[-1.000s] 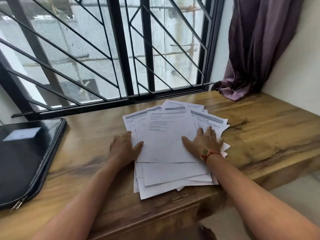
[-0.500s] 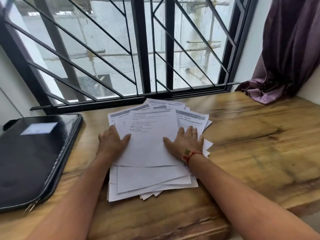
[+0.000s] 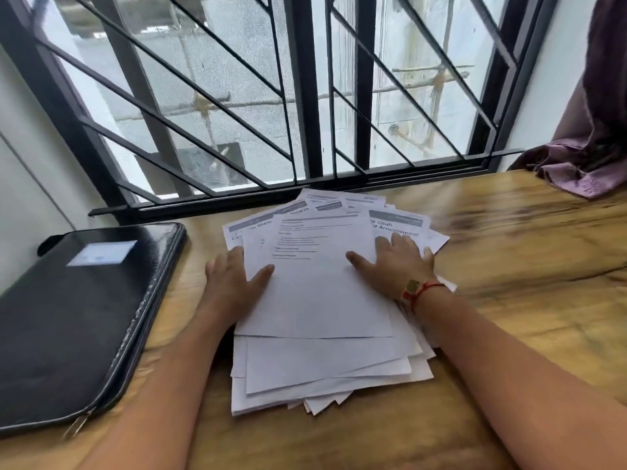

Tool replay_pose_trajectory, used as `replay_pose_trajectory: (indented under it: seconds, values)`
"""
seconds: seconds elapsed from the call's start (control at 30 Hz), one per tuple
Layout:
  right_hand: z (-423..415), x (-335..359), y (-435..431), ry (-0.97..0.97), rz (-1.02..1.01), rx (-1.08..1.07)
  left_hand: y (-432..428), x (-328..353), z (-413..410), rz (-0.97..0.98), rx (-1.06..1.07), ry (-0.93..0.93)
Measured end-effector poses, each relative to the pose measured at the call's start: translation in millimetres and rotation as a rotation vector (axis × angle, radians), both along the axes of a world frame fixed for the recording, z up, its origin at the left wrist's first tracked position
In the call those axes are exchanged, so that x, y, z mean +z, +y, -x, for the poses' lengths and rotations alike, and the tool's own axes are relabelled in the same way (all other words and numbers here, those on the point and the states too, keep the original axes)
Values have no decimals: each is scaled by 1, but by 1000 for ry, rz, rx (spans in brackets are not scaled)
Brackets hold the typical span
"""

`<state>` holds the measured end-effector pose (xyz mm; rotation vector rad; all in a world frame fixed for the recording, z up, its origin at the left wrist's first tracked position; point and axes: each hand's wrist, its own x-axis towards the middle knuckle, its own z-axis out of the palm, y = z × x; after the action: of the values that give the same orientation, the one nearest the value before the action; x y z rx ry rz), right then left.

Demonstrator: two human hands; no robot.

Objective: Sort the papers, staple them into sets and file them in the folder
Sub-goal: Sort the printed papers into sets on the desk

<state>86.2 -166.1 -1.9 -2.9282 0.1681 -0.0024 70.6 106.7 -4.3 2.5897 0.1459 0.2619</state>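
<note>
Wooden table (image 3: 515, 266), open wood rightward, left hand (image 3: 234, 283), right hand (image 3: 397, 262) flat on edges of splayed papers (image 3: 319, 300)

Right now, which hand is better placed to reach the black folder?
Probably left: the left hand rests at the papers' left edge, nearer the folder; the right hand would have to cross them.

A wooden table (image 3: 509, 252) with streaky grain runs up to a black metal window grille (image 3: 305, 96), a purple curtain (image 3: 597, 157) bunched on the table's far right corner and, beyond the table, what may be bamboo scaffold poles (image 3: 431, 79) outside.
</note>
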Motion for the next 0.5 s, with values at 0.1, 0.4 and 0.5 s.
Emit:
replay_pose_trajectory:
  seconds: [0.1,0.4,0.5]
  values:
    - [-4,-1,-10,-2,9,33,0,-1,-1,33,-16,-32]
    - [-5,9,-13,-105,-30,136,-5,6,6,165,-93,-285]
    - [-2,10,-9,-173,-118,177,-1,6,4,279,-45,-281]
